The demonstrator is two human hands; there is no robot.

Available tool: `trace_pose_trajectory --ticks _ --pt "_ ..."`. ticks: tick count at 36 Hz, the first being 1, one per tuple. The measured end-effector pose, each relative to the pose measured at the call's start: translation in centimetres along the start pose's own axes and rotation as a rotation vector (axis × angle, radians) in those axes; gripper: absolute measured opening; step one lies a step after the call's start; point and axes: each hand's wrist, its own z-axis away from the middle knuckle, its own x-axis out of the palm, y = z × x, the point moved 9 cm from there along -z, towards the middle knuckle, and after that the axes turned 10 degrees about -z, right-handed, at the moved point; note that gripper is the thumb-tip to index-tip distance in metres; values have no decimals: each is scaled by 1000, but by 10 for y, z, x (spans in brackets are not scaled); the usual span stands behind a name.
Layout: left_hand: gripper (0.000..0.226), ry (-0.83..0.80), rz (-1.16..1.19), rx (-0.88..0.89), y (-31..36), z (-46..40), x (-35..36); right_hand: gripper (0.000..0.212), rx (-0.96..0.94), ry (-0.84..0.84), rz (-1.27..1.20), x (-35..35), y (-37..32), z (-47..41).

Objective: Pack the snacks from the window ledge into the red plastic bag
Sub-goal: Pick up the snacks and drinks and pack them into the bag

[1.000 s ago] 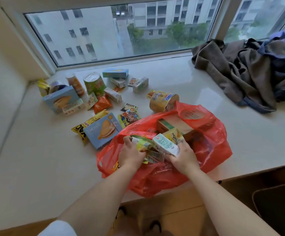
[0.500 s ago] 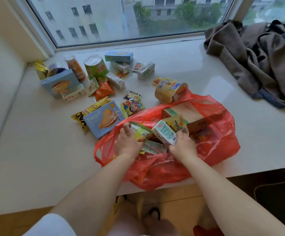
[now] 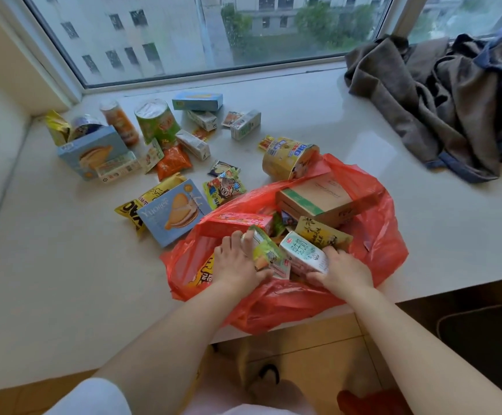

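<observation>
Snacks (image 3: 165, 151) only partly packed; plenty lie loose on the window ledge (image 3: 49, 265).
Red bag (image 3: 375, 235) sits open at the ledge's near edge, a brown box (image 3: 315, 199) and packets inside; left hand (image 3: 237, 265) grips a green carton (image 3: 266, 250), right hand (image 3: 344, 271) grips a white carton (image 3: 303, 256), both over its mouth; cans, boxes and pouches left to pack, I'd judge.

A home — stone window ledge (image 3: 318, 94), heaped clothes (image 3: 441, 94) (apartment blocks (image 3: 159, 31) outside).

large window (image 3: 213, 34), pale stone ledge (image 3: 49, 280), tiled floor (image 3: 318, 369)
</observation>
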Motion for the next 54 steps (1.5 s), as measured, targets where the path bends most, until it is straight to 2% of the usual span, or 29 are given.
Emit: trace_pose_trajectory --ticks 3,5,7,9,11,14,17,19,23,27,30,33,37,40,41,43,46,50,52,54 --pt "95 -17 -53 63 12 1 -2 73 17 10 65 -3 5 3" --pt "95 77 -126 166 26 6 -11 75 12 -20 138 -4 8 6" --pt "95 157 -228 376 52 18 -17 74 -7 -62 220 -6 13 11" --pt "92 129 -326 595 77 33 -10 72 -38 -84 290 -10 17 18" --pt "75 68 -367 716 90 42 -1 67 -58 -108 326 -14 25 26" --pt "36 28 -276 760 100 49 2 56 -70 -163 377 -15 40 38" --pt "21 -70 -122 683 100 58 2 46 -91 -117 338 -23 51 46" --pt "23 -207 -57 617 99 67 10 45 -86 -105 313 -26 58 50" --pt "27 -461 100 571 101 82 22 41 -48 -203 290 -13 74 60" --pt "30 -579 146 606 103 90 19 40 -33 -311 248 -1 79 71" --pt "32 -567 193 576 93 85 13 38 -40 -302 212 -5 70 68" --pt "42 -441 237 483 68 74 -2 33 -81 -157 208 -24 48 55" --pt "41 -86 336 243 9 49 -34 28 -197 51 186 -46 -7 33" --pt "37 188 178 -8 -56 25 -48 29 -308 185 127 -48 -58 21" --pt "44 194 76 -101 -78 17 -44 31 -360 220 93 -46 -75 18" --pt "62 64 -26 -268 -117 8 -27 38 -464 250 28 -42 -111 14" --pt "74 -177 18 -412 -156 6 10 60 -545 122 61 -20 -158 7" --pt "44 -361 282 -468 -173 3 59 81 -484 -144 158 18 -187 -8" --pt "31 -333 484 -455 -172 -5 63 86 -465 -242 211 36 -194 -13" --pt "28 -256 647 -470 -172 -12 52 88 -444 -303 251 50 -195 -19"
